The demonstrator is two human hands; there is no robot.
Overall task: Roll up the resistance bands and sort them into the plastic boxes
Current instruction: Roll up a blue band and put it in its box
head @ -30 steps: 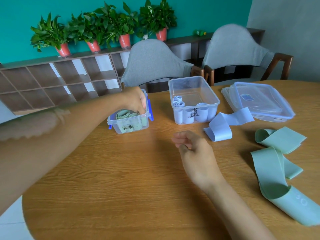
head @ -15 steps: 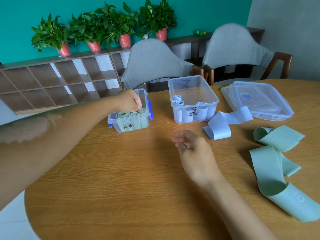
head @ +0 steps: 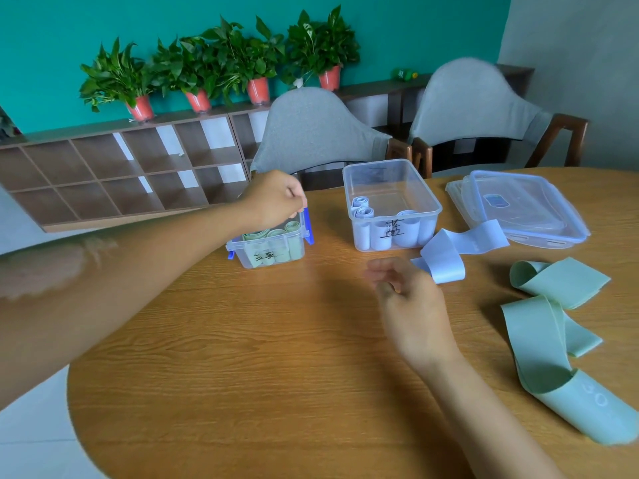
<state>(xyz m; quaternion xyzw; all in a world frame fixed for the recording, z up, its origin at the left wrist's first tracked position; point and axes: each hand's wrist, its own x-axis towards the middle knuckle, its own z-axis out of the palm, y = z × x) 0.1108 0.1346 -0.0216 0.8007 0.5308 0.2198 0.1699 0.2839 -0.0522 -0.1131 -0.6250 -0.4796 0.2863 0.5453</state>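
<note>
I saw the left hand (head: 275,198) curled in a fist, holding nothing, just above the back edge of the small box (head: 268,245), which held the green rolls (head: 276,235). The right hand (head: 409,305) hovered loose over the table (head: 242,357), fingers relaxed, empty. Beyond it, an unrolled blue band (head: 446,252) lay beside the bigger box (head: 392,202) w/ blue rolls (head: 363,210). Two loose green bands (head: 539,340) lay far right, lids (head: 518,205) behind.

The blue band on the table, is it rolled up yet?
Not yet. The blue band lies loose and floppy on the table beside the bigger box, which already holds rolled blue bands.
</note>
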